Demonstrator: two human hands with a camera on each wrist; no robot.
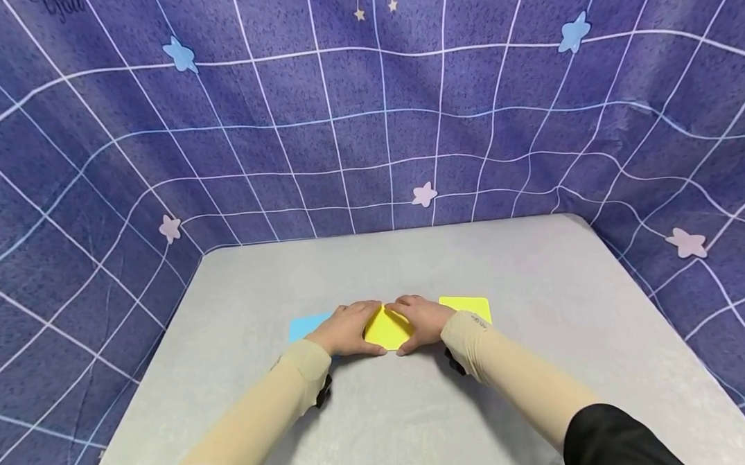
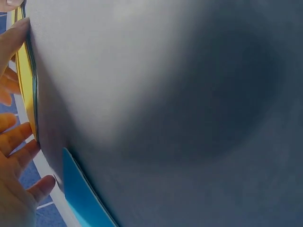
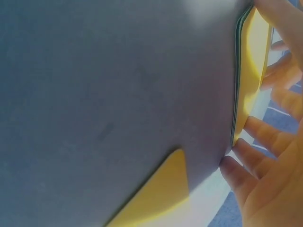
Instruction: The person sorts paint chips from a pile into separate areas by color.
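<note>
A low stack of thin square cards [image 1: 387, 331], yellow on top, lies between both hands in the middle of the table. Its layered edges look green and dark in the right wrist view. My left hand [image 1: 348, 329] grips the stack's left side, thumb at the front edge and fingers round to the back. My right hand [image 1: 428, 320] mirrors it on the right side; the two thumb tips nearly meet. Partly behind the left hand lies a blue card [image 1: 308, 325]. Beside the right hand is another yellow card [image 1: 468, 304], partly covered by that hand and sleeve.
The grey tabletop [image 1: 386, 266] runs back to a purple curtain [image 1: 356, 143] with a grid pattern and stars. That curtain also hangs at the left and right sides.
</note>
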